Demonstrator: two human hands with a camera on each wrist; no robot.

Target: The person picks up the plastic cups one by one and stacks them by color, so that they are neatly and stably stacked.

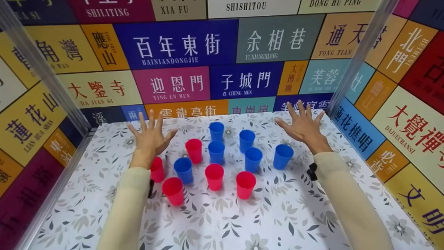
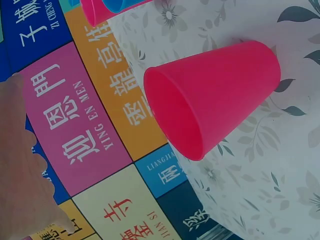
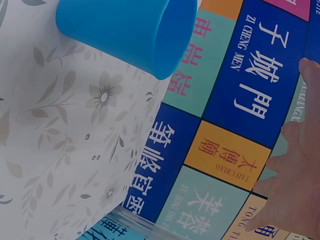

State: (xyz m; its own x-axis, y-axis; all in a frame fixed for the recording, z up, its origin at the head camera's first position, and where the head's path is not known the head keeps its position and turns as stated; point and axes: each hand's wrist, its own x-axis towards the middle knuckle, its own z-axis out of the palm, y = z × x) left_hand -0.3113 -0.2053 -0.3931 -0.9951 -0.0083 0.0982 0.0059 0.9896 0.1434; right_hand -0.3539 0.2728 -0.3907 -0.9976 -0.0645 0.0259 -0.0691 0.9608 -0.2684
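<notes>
My left hand (image 1: 151, 137) is held up with fingers spread, holding nothing, at the left of the cups. Its wrist overlaps a red cup (image 1: 158, 170), which looms large in the left wrist view as a red cup (image 2: 220, 95). On the right, my right hand (image 1: 304, 128) also spreads its fingers with nothing in them, nearest the rightmost blue cup (image 1: 283, 158). Several red and blue cups stand mouth up between the hands, among them a front red cup (image 1: 173, 192), another red cup (image 1: 246, 186) and a back blue cup (image 1: 216, 132).
A white cloth with grey flowers and leaves covers the table (image 1: 215, 222). Behind it rises a wall (image 1: 184, 45) of coloured panels with Chinese lettering. Clear upright edges (image 1: 360, 52) stand at the back corners, and similar panels (image 1: 399, 114) line both sides.
</notes>
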